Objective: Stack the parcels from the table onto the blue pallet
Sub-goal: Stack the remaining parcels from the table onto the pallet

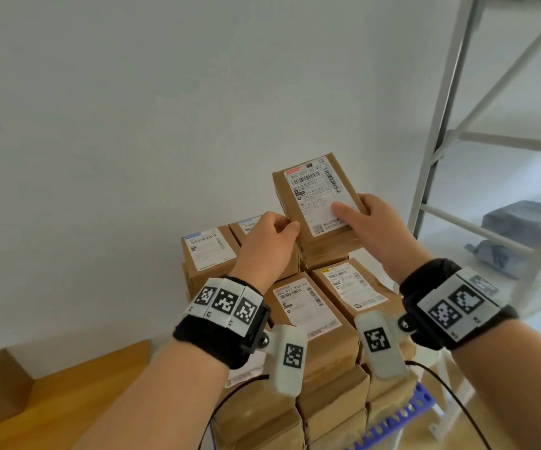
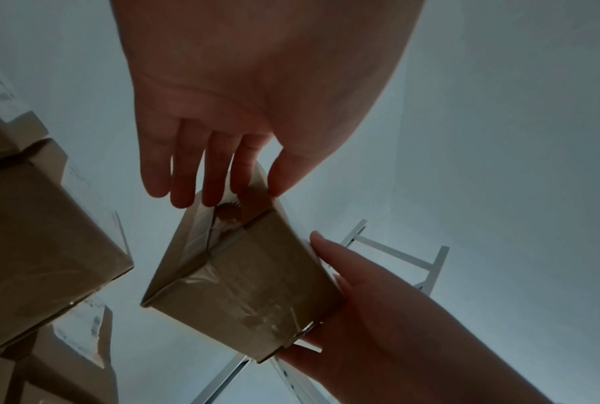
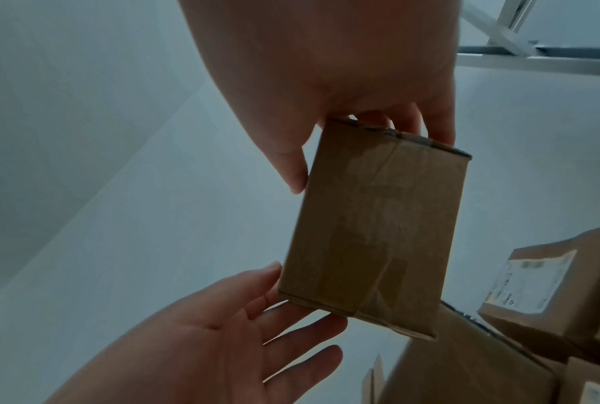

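While our right hand (image 1: 365, 219) grips the box (image 1: 319, 196) at its near right corner, our left hand (image 1: 270, 235) steadies its left edge with straight fingers (image 2: 188, 175); the stack (image 1: 308, 306) lies directly below.

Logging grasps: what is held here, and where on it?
A parcel: the right hand grips its near right corner, thumb on the label; the left hand touches its near left corner with straight fingers.

Blue pallet (image 1: 418, 405), stacked cardboard parcels (image 1: 308, 315) resting on it

Brown labelled parcel (image 1: 319, 199) tilted above parcel stack (image 1: 298, 319) on blue pallet (image 1: 402, 420)
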A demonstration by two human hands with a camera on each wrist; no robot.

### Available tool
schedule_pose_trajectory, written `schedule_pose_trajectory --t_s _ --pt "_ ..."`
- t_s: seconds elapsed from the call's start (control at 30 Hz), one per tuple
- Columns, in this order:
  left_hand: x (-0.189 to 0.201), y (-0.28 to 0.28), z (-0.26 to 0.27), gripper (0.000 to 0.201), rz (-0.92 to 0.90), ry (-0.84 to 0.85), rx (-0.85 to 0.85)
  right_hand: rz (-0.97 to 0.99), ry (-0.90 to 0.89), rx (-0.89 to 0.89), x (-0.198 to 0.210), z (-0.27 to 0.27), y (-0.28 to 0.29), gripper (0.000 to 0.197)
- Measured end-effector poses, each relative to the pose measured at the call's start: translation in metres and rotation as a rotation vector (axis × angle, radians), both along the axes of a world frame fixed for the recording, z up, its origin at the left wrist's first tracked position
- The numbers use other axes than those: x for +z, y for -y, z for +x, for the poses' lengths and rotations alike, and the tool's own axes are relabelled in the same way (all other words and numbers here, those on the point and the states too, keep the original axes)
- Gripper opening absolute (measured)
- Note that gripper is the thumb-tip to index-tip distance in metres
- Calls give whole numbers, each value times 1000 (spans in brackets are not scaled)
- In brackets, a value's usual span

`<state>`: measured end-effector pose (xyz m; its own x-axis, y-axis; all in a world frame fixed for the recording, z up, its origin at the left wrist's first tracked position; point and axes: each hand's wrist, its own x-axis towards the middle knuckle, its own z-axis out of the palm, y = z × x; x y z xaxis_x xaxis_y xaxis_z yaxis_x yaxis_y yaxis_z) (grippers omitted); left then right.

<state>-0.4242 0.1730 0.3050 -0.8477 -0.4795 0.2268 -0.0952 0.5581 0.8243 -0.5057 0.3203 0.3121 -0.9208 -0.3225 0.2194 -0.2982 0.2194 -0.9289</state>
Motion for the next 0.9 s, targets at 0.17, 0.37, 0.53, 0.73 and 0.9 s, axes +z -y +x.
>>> schedule_pose_trajectory --t_s 0.17,0.37,0.53,0.73,0.9 --pt "-6 2 -36 30 -131 52 -8 28 13 -16 -13 -36 1 36" --pt "-15 7 -78 35 -278 127 33 93 33 36 -25 -87 5 33" --pt "-28 10 -108 30 -307 198 136 145 78 161 -41 -128 14 36" --pt "-43 16 -126 32 -323 232 255 210 95 290 -62 -163 27 46" --pt "-47 16 -127 33 -343 254 335 237 120 384 -72 -173 39 49"
